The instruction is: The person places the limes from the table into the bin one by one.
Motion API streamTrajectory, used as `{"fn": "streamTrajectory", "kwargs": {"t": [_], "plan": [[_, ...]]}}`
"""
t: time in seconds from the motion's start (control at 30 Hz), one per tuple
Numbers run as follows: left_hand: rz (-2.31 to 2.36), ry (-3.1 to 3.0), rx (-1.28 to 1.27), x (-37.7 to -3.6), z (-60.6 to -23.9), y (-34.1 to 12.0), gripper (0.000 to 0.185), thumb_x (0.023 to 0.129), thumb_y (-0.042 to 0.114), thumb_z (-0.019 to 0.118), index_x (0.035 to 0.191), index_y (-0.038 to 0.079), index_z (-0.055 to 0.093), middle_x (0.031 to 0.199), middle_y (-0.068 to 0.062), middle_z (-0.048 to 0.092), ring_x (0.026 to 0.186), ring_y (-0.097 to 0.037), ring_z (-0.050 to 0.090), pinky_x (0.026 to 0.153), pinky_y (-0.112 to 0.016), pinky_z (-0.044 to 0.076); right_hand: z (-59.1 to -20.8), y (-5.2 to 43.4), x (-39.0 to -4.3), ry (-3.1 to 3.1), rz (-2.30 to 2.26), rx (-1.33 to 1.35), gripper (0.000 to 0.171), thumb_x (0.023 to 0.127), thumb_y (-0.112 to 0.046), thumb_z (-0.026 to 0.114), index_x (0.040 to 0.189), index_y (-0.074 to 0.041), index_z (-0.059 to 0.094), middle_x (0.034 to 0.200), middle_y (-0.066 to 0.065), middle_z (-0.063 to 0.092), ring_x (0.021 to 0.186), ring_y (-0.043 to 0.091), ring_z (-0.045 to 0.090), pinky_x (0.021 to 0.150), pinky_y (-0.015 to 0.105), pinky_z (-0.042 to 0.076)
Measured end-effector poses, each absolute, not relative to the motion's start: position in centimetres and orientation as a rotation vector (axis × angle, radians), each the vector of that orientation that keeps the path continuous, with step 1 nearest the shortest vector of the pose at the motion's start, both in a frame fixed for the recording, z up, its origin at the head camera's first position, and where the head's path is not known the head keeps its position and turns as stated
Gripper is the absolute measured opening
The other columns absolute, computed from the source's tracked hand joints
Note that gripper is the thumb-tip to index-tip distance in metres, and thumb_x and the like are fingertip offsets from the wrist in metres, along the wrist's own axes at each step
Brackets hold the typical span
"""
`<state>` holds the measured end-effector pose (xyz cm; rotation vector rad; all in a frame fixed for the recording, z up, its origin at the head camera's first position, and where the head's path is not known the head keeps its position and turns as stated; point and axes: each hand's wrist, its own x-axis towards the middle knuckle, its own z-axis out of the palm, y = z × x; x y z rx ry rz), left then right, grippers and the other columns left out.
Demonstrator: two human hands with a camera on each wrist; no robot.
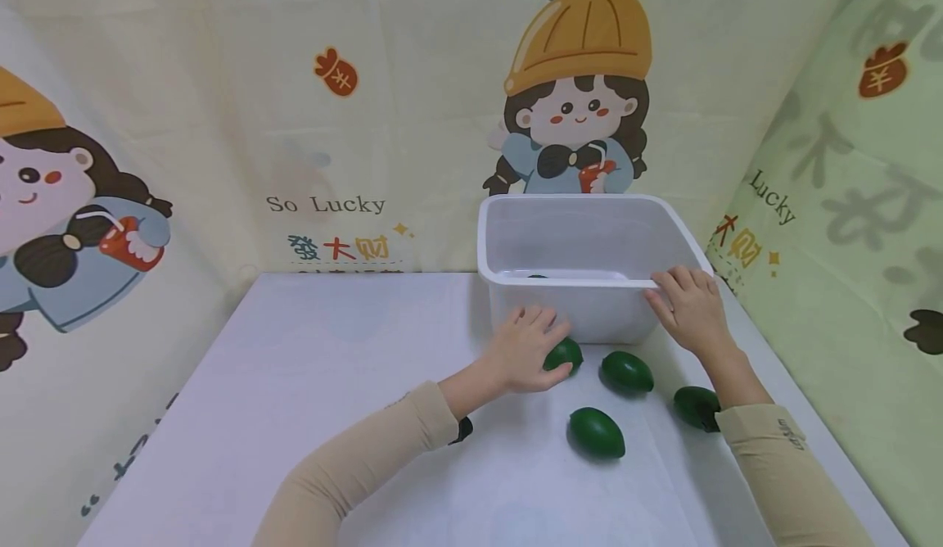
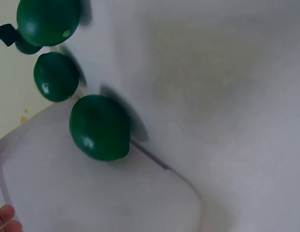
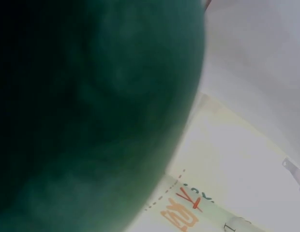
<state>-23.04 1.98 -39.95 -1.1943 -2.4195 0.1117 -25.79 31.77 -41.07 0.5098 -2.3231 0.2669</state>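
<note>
My left hand [image 1: 526,352] reaches over a dark green lime [image 2: 100,127], its fingers spread and the thumb apart. In the left wrist view no finger wraps this lime, which lies at the foot of the white bin [image 1: 575,309]. My right hand [image 1: 691,308] grips the bin's front rim near the right corner, fingers over the edge and thumb outside. More limes lie on the table: one [image 1: 626,372] beside the first, one [image 1: 597,432] closer to me, and one [image 1: 696,407] by the right wrist. That last one looms blurred in the right wrist view.
A bit of something green [image 1: 538,277] shows inside the bin, mostly hidden by its front wall. The white tabletop [image 1: 368,334] extends left of the bin. Printed cloth [image 1: 412,121] hangs behind and along both sides. Black wrist cameras [image 1: 462,430] sit under the sleeves.
</note>
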Motion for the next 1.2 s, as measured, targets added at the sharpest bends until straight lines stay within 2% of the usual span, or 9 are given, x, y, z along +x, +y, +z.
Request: {"fn": "streamTrajectory", "kwargs": {"t": [0.23, 0.83, 1.2], "plan": [[0.127, -2.357, -1.268, -22.9, -41.7, 2.3, 0.049, 0.084, 0.057, 0.04, 0.121, 0.025, 0.049, 0.107, 0.004, 0.046, 0.091, -0.012, 0.042, 0.081, -0.03, 0.034, -41.1, 31.8, -25.8, -2.309, 0.272, 0.513, 0.069, 0.092, -0.06, 0.017, 0.102, -0.002, 0.052, 0.094, 0.018, 0.047, 0.087, 0.038, 0.039, 0.08, 0.051, 0.026], [0.093, -2.3, -1.46, -22.0, -43.6, 2.9, 0.053, 0.083, 0.058, 0.044, 0.123, 0.024, 0.05, 0.108, 0.008, 0.046, 0.094, -0.01, 0.042, 0.083, -0.028, 0.033, -41.2, 31.8, -25.8, -2.318, 0.278, 0.503, 0.069, 0.092, -0.06, 0.017, 0.103, -0.001, 0.053, 0.094, 0.019, 0.047, 0.089, 0.038, 0.039, 0.08, 0.052, 0.025], [0.176, -2.306, -1.553, -21.3, -44.9, 3.6, 0.055, 0.083, 0.061, 0.041, 0.124, 0.026, 0.048, 0.109, 0.009, 0.046, 0.093, -0.008, 0.043, 0.082, -0.026, 0.033, -41.2, 31.7, -25.8, -2.306, 0.285, 0.507, 0.068, 0.092, -0.06, 0.018, 0.102, -0.002, 0.052, 0.093, 0.019, 0.046, 0.089, 0.038, 0.038, 0.08, 0.052, 0.025]]}}
